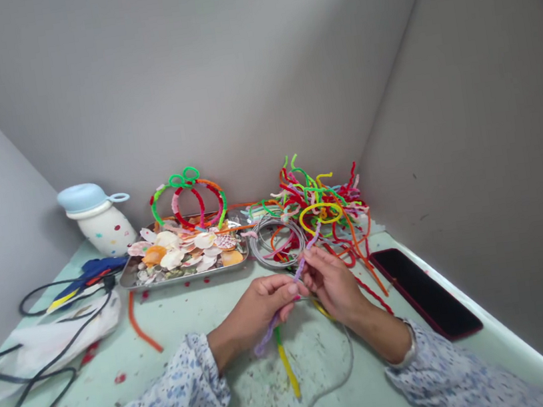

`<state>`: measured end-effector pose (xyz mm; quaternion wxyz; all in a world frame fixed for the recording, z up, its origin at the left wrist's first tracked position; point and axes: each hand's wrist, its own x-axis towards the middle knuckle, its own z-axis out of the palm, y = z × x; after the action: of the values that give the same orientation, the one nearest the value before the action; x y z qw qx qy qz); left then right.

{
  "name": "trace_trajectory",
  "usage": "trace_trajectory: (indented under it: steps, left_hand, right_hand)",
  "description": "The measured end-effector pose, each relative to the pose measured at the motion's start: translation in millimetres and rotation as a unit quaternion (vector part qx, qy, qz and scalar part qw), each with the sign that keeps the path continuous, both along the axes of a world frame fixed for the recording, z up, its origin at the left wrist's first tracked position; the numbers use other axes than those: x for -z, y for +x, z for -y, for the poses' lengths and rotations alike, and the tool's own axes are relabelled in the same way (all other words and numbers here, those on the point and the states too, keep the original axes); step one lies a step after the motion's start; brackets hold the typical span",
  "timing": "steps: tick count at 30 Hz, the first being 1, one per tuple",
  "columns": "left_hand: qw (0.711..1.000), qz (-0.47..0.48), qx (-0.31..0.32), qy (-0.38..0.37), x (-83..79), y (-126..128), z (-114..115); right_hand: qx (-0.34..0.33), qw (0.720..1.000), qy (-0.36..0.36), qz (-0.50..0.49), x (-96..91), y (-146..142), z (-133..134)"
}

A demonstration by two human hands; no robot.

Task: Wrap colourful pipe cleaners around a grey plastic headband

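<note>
Left hand and right hand both pinched a lilac fuzzy stem above the middle of the table. A firm left pinch, with small turns from the right, seemed best for keeping it even; its join with the grey wire, behind the fingers, could not be made out. Near them ran a yellow-green stem; farther off sat a wire coil and, to its right, a stem heap.

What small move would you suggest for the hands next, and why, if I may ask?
Perhaps wind the purple pipe cleaner onto the trailing grey wire: the left hand and right hand both pinch the pipe cleaner, its lower end sticks out free, and the wire lies close by.
</note>
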<state>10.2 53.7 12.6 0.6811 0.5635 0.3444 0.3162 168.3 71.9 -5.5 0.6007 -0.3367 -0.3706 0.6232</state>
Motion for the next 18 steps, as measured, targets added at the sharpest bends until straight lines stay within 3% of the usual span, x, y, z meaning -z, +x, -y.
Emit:
trace_trajectory:
  steps: [4, 10, 16, 18]
  left_hand:
    - [1.0, -0.013, -0.004, -0.02, 4.5, -1.8, -1.4]
    - [0.999, -0.02, 0.034, 0.006, 2.2, -0.6, 0.7]
    - [0.999, 0.026, 0.014, -0.039, 6.5, -2.2, -2.3]
    - [0.999, 0.031, 0.006, -0.039, 8.8, -2.8, -4.0]
  right_hand:
    - [0.075, 0.997, -0.001, -0.024, -2.2, 5.6, -5.2]
    - [0.101, 0.993, -0.021, -0.051, -2.3, 4.3, -7.0]
    - [0.19, 0.978, -0.007, -0.082, 4.1, 16.0, -19.2]
    - [0.189, 0.978, -0.003, -0.088, 5.2, 17.3, -20.2]
